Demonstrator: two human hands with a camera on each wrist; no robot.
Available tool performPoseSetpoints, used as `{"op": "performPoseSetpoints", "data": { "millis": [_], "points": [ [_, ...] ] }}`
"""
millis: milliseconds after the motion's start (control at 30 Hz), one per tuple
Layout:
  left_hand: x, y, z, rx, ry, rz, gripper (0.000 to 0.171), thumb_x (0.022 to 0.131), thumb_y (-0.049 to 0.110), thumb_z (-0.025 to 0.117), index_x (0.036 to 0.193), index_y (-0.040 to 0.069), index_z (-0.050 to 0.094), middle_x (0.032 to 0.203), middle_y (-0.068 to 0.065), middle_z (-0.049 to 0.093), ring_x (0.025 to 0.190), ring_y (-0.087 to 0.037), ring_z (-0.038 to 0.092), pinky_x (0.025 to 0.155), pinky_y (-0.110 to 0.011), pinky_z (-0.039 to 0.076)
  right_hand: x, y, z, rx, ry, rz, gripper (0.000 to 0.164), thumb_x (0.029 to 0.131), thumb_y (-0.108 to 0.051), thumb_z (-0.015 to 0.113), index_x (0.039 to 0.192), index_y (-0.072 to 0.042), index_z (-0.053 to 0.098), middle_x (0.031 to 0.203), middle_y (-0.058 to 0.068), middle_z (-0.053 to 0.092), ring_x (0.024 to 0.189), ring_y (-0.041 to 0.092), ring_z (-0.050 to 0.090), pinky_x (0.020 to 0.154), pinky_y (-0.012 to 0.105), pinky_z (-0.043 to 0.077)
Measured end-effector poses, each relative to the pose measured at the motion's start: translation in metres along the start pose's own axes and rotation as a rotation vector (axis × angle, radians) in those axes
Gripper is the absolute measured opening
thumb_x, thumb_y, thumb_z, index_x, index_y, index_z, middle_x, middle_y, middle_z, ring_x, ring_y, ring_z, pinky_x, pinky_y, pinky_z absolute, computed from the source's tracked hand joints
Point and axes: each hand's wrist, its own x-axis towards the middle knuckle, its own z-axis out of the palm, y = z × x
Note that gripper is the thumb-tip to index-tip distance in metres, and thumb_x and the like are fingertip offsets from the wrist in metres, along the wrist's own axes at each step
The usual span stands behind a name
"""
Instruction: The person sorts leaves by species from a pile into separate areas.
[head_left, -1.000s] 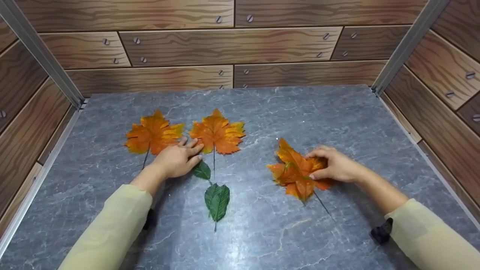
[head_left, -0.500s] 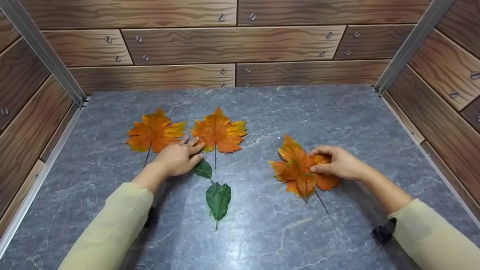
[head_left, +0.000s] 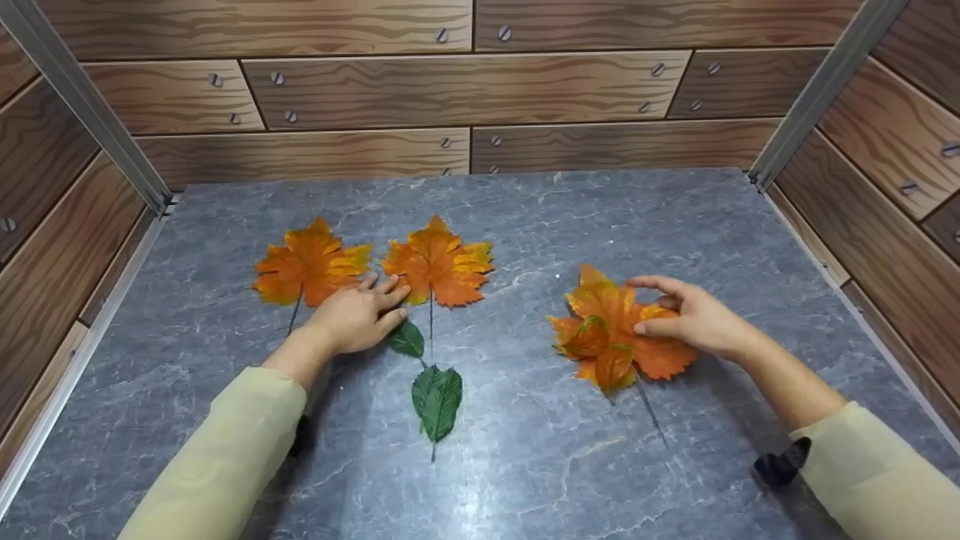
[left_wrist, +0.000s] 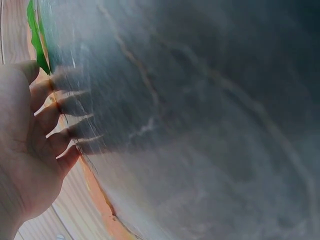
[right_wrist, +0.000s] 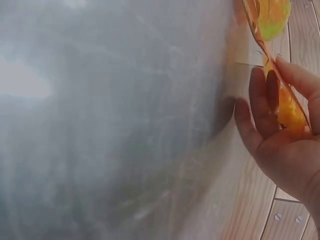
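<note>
My left hand [head_left: 352, 319] lies with its fingers spread between two orange maple leaves on the table. Its fingertips touch the edges of the left maple leaf [head_left: 304, 259] and the middle maple leaf [head_left: 433, 262]. Beside its thumb lies a small green leaf [head_left: 407, 339], also visible in the left wrist view [left_wrist: 37, 37]. On the right, my right hand [head_left: 705, 322] pinches a third orange maple leaf [head_left: 611, 307] between thumb and fingers. Part of that leaf is folded over at its lower left, and its dark stem slants downward. The right wrist view shows the leaf [right_wrist: 290, 110] between thumb and fingers.
A heart-shaped green leaf pair [head_left: 437, 401] lies at the table's middle, below the middle maple leaf's stem. The grey marbled tabletop [head_left: 540, 225] is bounded by wood-patterned walls [head_left: 360, 90] behind and at both sides, with metal posts at the back corners.
The right hand has moved slightly right with the maple leaf. That leaf has spread wider, with more of its right side showing. The left hand has stayed in place.
</note>
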Motion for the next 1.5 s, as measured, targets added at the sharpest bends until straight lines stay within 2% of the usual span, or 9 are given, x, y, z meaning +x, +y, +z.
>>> {"op": "performPoseSetpoints", "data": {
  "millis": [167, 300, 533, 633, 767, 933, 1100, 1500],
  "points": [
    [-0.001, -0.001, 0.002, -0.001, 0.013, 0.003, 0.059, 0.113, 0.046, 0.044, 0.165, 0.017, 0.04, 0.17, -0.011, 0.03, 0.157, -0.046, 0.021, 0.126, -0.062, 0.02, -0.004, 0.002, 0.001, -0.001, 0.045, 0.059, 0.09, 0.095, -0.028, 0.084, 0.168, -0.014, 0.033, 0.128, 0.023, 0.069, 0.1, 0.022, 0.07, 0.074, 0.03, 0.058],
    [-0.002, -0.001, 0.002, -0.002, 0.01, 0.001, 0.059, 0.114, 0.046, 0.043, 0.165, 0.017, 0.04, 0.17, -0.011, 0.03, 0.157, -0.045, 0.02, 0.126, -0.062, 0.022, -0.009, 0.001, 0.001, 0.044, 0.032, 0.088, 0.096, 0.096, -0.029, 0.083, 0.171, -0.016, 0.025, 0.14, 0.027, 0.062, 0.117, 0.029, 0.067, 0.084, 0.031, 0.059],
    [-0.002, -0.002, 0.002, -0.002, 0.008, -0.006, 0.059, 0.113, 0.046, 0.044, 0.165, 0.018, 0.039, 0.171, -0.01, 0.029, 0.158, -0.044, 0.02, 0.126, -0.061, 0.022, -0.019, -0.001, 0.0, 0.056, 0.013, 0.106, 0.094, 0.096, -0.027, 0.083, 0.17, -0.015, 0.028, 0.151, 0.032, 0.052, 0.131, 0.04, 0.058, 0.089, 0.029, 0.058],
    [-0.002, -0.002, 0.002, -0.003, 0.017, -0.002, 0.059, 0.113, 0.046, 0.044, 0.165, 0.018, 0.04, 0.171, -0.01, 0.03, 0.157, -0.045, 0.021, 0.126, -0.061, 0.022, -0.02, -0.001, 0.001, 0.071, 0.011, 0.106, 0.091, 0.096, -0.023, 0.083, 0.169, -0.015, 0.03, 0.152, 0.033, 0.05, 0.124, 0.037, 0.063, 0.086, 0.031, 0.06],
    [-0.002, -0.003, 0.002, -0.006, 0.016, -0.002, 0.058, 0.113, 0.045, 0.045, 0.165, 0.019, 0.04, 0.17, -0.01, 0.031, 0.157, -0.045, 0.021, 0.126, -0.06, 0.022, -0.02, -0.003, 0.003, 0.07, 0.032, 0.058, 0.083, 0.097, -0.016, 0.081, 0.167, -0.013, 0.036, 0.144, 0.029, 0.059, 0.109, 0.024, 0.072, 0.083, 0.031, 0.062],
    [-0.002, -0.003, 0.001, -0.011, 0.01, -0.007, 0.059, 0.113, 0.046, 0.045, 0.165, 0.019, 0.04, 0.171, -0.01, 0.03, 0.158, -0.044, 0.02, 0.126, -0.06, 0.021, -0.018, -0.012, 0.003, 0.043, 0.06, -0.038, 0.072, 0.098, -0.011, 0.078, 0.161, -0.006, 0.045, 0.143, 0.026, 0.062, 0.108, 0.013, 0.071, 0.084, 0.027, 0.061],
    [-0.002, -0.002, 0.001, -0.009, 0.016, 0.001, 0.059, 0.113, 0.045, 0.045, 0.165, 0.017, 0.04, 0.171, -0.011, 0.03, 0.157, -0.045, 0.021, 0.126, -0.061, 0.022, -0.017, -0.02, -0.004, 0.04, 0.071, -0.076, 0.065, 0.099, -0.005, 0.075, 0.158, -0.003, 0.049, 0.139, 0.026, 0.064, 0.104, 0.014, 0.072, 0.082, 0.028, 0.062],
    [-0.001, -0.001, 0.0, -0.004, 0.004, 0.005, 0.058, 0.114, 0.044, 0.044, 0.166, 0.018, 0.038, 0.172, -0.01, 0.029, 0.157, -0.046, 0.02, 0.125, -0.062, 0.022, -0.021, -0.014, -0.026, 0.067, 0.085, -0.052, 0.064, 0.102, -0.009, 0.072, 0.16, -0.005, 0.047, 0.141, 0.027, 0.061, 0.097, 0.016, 0.074, 0.078, 0.03, 0.063]
  ]
}}
